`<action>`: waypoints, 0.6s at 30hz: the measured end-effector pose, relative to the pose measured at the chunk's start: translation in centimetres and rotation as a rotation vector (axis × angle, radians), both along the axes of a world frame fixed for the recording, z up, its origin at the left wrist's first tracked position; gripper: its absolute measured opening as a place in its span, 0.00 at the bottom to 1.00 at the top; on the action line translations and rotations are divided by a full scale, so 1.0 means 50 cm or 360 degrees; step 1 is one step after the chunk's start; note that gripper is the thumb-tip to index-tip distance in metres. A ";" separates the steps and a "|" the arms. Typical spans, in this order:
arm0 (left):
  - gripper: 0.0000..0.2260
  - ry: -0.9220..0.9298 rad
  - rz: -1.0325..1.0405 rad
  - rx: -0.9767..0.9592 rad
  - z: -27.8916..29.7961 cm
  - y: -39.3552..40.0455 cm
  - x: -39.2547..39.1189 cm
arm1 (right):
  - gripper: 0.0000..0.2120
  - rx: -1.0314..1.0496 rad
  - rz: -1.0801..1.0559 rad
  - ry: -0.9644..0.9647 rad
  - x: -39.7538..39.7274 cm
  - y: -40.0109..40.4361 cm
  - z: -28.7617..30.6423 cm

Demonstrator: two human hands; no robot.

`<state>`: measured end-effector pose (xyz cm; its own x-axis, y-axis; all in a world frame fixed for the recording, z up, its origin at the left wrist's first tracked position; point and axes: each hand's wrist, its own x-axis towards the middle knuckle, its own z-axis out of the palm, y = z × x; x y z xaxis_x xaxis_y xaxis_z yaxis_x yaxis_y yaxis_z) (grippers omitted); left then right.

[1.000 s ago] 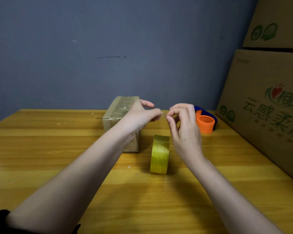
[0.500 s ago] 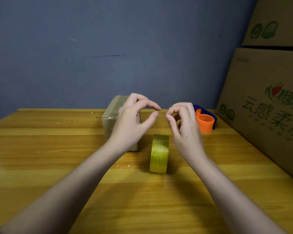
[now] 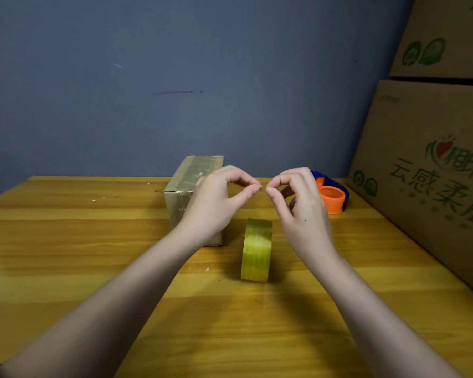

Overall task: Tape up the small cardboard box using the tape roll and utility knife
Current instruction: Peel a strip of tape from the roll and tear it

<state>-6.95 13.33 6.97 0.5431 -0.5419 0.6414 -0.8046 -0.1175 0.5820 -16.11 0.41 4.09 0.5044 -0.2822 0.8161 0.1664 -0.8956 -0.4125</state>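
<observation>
- Landmark: the tape roll (image 3: 256, 250) stands on edge on the wooden table (image 3: 66, 241), near the middle of the view. Its round faces point left and right; its hole axis runs left to right.
- Small cardboard box (image 3: 191, 186): rests on the table just left of and behind the tape roll. Its long axis runs away from the viewer toward the blue wall (image 3: 202, 77). The top face carries glossy tape along its length; the near end face points at the viewer.
- Left hand (image 3: 216, 205): raised above and left of the tape roll, in front of the box. Thumb and forefinger are pinched together; whether anything is held between them cannot be told.
- Right hand (image 3: 301, 211): raised above and right of the tape roll. Thumb and forefinger are likewise pinched; any content of the pinch cannot be told.
- The two pinches face each other above the tape roll, fingertips nearly meeting, with a slight gap between them.
- Orange and blue tape dispenser (image 3: 332, 199): on the table behind and right of the tape roll, partly hidden by the right hand.
- Large printed cartons (image 3: 426, 173): stacked at the table's right edge, well right of the tape roll.
</observation>
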 end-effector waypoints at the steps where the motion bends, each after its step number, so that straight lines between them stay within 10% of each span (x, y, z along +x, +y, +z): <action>1: 0.03 0.0042 -0.0011 0.0021 0.001 0.001 0.000 | 0.05 -0.0011 -0.0030 0.0017 -0.002 0.000 0.000; 18: 0.02 0.0383 -0.0209 -0.0052 0.000 -0.002 -0.001 | 0.12 0.0710 0.0254 0.0115 -0.026 -0.029 0.025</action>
<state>-6.99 13.22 6.99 0.6085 -0.5989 0.5206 -0.6497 0.0008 0.7602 -17.41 -1.05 5.35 0.6207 -0.5114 0.5942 0.2443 -0.5940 -0.7664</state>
